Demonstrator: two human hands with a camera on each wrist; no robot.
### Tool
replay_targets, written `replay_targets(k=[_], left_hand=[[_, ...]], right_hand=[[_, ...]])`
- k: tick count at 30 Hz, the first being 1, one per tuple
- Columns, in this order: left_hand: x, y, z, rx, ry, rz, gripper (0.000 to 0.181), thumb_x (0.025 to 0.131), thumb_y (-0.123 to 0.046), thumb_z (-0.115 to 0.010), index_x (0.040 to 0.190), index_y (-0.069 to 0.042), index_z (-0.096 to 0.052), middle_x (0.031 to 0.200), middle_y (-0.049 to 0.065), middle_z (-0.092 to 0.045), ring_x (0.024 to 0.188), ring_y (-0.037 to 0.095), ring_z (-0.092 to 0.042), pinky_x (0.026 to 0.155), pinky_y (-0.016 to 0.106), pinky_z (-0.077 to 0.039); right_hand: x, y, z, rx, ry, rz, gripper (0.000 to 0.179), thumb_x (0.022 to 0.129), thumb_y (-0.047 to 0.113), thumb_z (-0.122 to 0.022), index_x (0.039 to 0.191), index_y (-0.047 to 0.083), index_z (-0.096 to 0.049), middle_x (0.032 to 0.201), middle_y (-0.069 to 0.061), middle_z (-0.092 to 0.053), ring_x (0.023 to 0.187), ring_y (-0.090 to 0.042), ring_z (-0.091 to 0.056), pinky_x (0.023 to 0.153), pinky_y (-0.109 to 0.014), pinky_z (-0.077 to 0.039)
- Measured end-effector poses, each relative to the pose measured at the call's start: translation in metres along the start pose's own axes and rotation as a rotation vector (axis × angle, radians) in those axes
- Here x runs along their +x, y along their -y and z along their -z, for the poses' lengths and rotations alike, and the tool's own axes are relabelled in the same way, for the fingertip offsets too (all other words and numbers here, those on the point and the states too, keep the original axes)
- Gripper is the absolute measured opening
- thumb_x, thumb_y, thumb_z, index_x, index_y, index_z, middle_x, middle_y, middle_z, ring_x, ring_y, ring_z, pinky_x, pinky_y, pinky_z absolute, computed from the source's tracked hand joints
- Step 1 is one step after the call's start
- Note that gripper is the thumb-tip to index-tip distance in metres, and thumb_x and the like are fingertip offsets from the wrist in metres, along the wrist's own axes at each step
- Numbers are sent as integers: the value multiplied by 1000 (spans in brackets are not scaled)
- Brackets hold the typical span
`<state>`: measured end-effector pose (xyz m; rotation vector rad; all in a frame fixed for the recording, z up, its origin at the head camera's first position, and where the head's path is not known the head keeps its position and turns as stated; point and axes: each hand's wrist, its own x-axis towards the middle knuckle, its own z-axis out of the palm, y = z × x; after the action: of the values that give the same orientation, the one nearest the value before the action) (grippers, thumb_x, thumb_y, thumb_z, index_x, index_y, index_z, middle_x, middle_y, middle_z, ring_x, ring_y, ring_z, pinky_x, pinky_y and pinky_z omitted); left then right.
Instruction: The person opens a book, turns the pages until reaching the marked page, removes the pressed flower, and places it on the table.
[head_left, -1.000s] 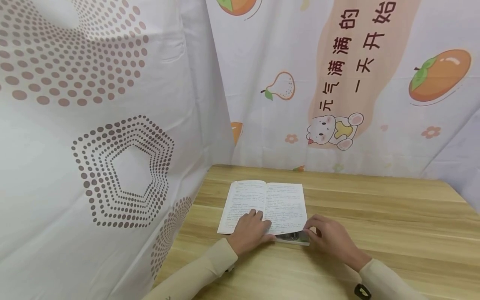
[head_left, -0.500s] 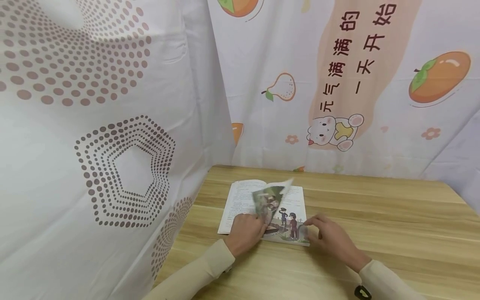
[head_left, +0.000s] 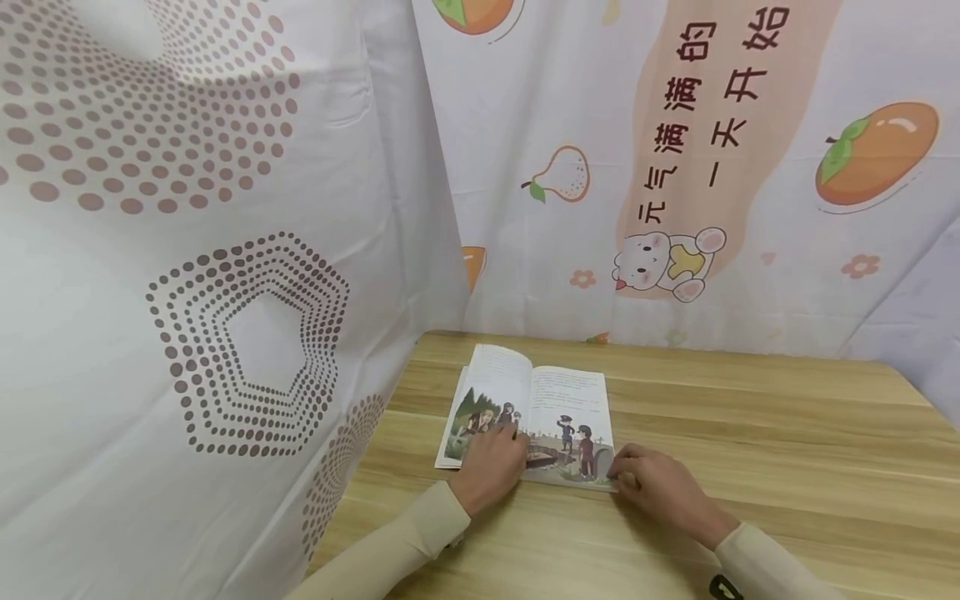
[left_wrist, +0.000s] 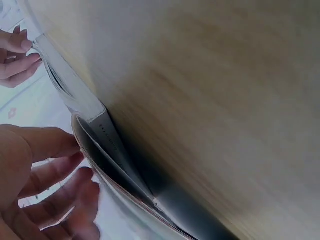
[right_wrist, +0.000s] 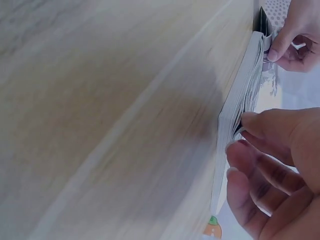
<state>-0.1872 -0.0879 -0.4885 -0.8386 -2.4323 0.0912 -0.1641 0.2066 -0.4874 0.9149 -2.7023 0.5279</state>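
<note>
An open book (head_left: pixel 566 390) lies on the wooden table, printed text above and a coloured drawing across the bottom of both pages. My left hand (head_left: pixel 492 467) rests on the lower left page by the spine, fingers loosely bent. The left wrist view has its thumb (left_wrist: pixel 52 142) at the bottom edge of the bowed pages. At the lower right corner, my right hand (head_left: pixel 663 492) pinches the edge of a page between thumb and forefinger. Close up in the right wrist view, the thumb (right_wrist: pixel 262 126) sits on the lifted corner of the page block (right_wrist: pixel 237 107).
The wooden table (head_left: pixel 750 433) extends right of the book. A white curtain with dotted patterns (head_left: pixel 247 342) hangs close on the left. Behind the table hangs another curtain (head_left: pixel 510 275) printed with fruit and writing. A dark band (head_left: pixel 724 587) circles the right wrist.
A leaf has turned over from right to left, and the drawing now shows across both pages. My left hand has drawn slightly left onto the turned leaf; the right stays at the lower right corner.
</note>
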Motion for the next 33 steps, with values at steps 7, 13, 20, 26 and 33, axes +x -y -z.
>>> replay_targets(k=[7, 13, 20, 26, 33], left_hand=[[2, 0, -1, -44, 79, -14, 7, 93, -25, -76, 94, -18, -77, 83, -1, -63, 74, 13, -56, 57, 24, -48], [3, -3, 1, -131, 179, -9, 14, 99, -33, -68, 107, -25, -75, 88, -1, -62, 78, 15, -55, 58, 27, -44], [4, -4, 1, -140, 204, -21, 26, 97, -51, -66, 100, -25, -72, 85, -3, -56, 76, 14, -52, 57, 26, -40], [4, -5, -1, -144, 212, -14, 41, 91, -64, -64, 98, -25, -74, 81, -3, -54, 71, 12, -46, 52, 24, -34], [6, -5, 0, -164, 228, -6, 42, 91, -64, -65, 99, -25, -77, 81, -4, -56, 71, 11, -44, 52, 23, -33]], right_hand=[[0, -4, -6, -87, -100, 107, 14, 79, 6, -86, 85, 16, -77, 90, 8, -69, 75, -9, -68, 62, -30, -56], [0, -3, -8, -126, -155, 150, 11, 81, 8, -85, 86, 14, -76, 88, 7, -70, 72, -10, -69, 59, -31, -55], [0, -3, -8, -158, -187, 187, 16, 76, 6, -87, 86, 12, -77, 88, 5, -70, 71, -12, -69, 59, -31, -56], [3, -4, -8, -127, -217, 180, 19, 72, 2, -87, 83, 12, -76, 86, 6, -71, 71, -9, -68, 59, -29, -55], [4, 0, 0, -2, -215, 97, 17, 76, 4, -87, 82, 17, -76, 86, 9, -72, 63, 6, -50, 53, -20, -44]])
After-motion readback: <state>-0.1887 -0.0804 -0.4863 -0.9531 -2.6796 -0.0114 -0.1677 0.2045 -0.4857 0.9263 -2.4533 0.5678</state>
